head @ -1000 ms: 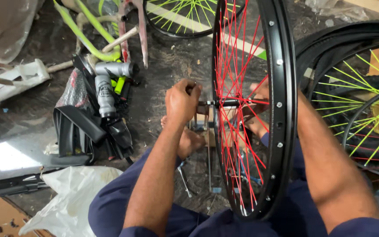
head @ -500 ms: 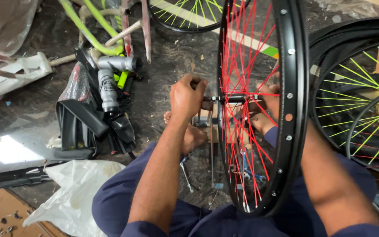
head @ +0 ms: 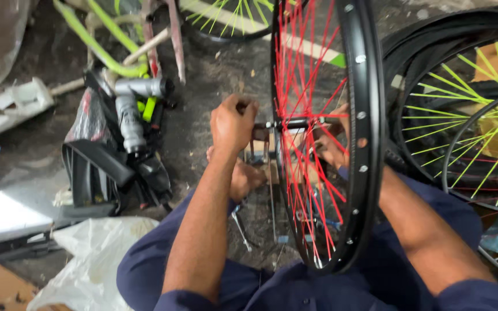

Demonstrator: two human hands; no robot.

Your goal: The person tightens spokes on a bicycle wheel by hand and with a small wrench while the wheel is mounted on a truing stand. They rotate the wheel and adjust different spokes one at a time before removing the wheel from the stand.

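A bicycle wheel with a black rim (head: 368,144) and red spokes stands upright between my knees. Its hub and axle (head: 295,122) sit at the middle. My left hand (head: 233,124) is closed in a fist on the axle's left end. My right hand (head: 332,144) is on the far side of the wheel. I see it only through the spokes, with its fingers curled at the hub's other end. Below my left hand a bare foot (head: 246,177) rests on the dark floor.
A grey power tool (head: 129,112) lies on black rubber tubes (head: 90,173) to the left, by a green bicycle frame (head: 102,49). Wheels with green spokes (head: 462,115) lean at the right. A white plastic bag (head: 82,265) and a small wrench (head: 240,229) lie near my legs.
The view has shifted a little and the wheel sits slightly further right. Both hands stay at the hub, the left fist still on the axle end.
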